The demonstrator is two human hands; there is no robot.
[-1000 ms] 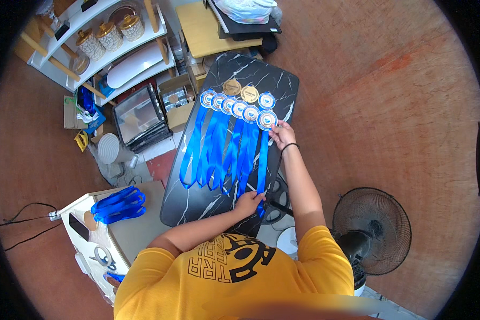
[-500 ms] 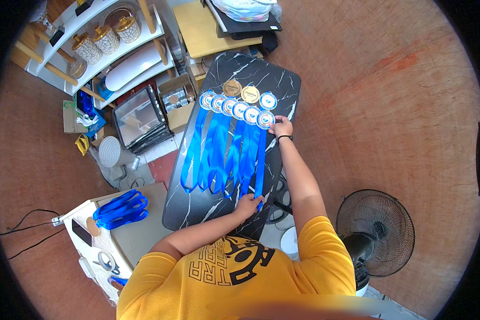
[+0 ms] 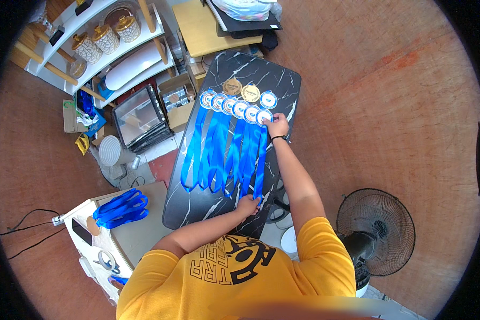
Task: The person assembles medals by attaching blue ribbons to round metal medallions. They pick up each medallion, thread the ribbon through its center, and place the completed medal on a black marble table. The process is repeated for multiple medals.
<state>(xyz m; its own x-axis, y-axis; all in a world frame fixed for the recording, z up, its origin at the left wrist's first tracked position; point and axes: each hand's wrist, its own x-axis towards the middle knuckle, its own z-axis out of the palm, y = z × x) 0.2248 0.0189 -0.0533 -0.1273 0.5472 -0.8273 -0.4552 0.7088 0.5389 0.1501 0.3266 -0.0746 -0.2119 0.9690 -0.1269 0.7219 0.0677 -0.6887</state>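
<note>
Several round medals with white faces and blue rims lie in an overlapping, slanting row on a black marble-patterned table [image 3: 197,210]. Their blue ribbons [image 3: 216,154] run side by side toward me. At the row's right end, my right hand [image 3: 278,127] has its fingers closed on the edge of the last medal [image 3: 264,117]. My left hand [image 3: 247,205] pinches the near end of that medal's ribbon [image 3: 260,178]. Beyond the row lie a bronze-coloured medal [image 3: 232,87], a gold-coloured medal [image 3: 250,93] and another white-faced medal [image 3: 269,100].
A cabinet [image 3: 144,226] at my left carries a bundle of blue ribbons [image 3: 121,209] and a roll of tape [image 3: 106,260]. A black fan [image 3: 378,229] stands at the right. Shelves with jars [image 3: 105,40] and a cardboard box [image 3: 180,118] are at the far left.
My right hand has shifted slightly left, sliding the last medal a little closer to its neighbour. The left hand has moved slightly left with the ribbon end.
</note>
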